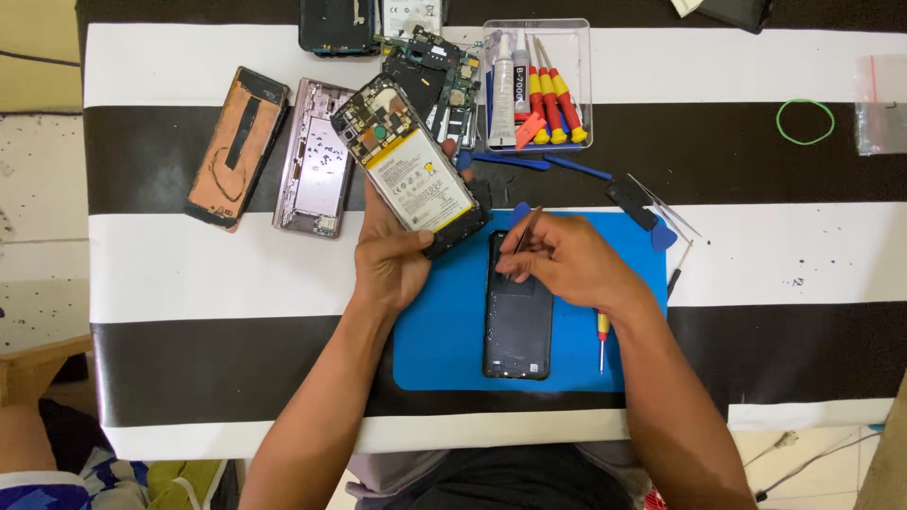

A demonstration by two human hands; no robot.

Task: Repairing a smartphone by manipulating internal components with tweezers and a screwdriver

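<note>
The left hand grips an opened phone, fingers wrapped around its lower end, tilted toward 11 o'clock. The right hand pinches tweezers over the black back cover, which lies on the blue mat at 3 o'clock of the left hand.

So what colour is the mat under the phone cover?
Blue mat, seen clearly in the head view.
</note>
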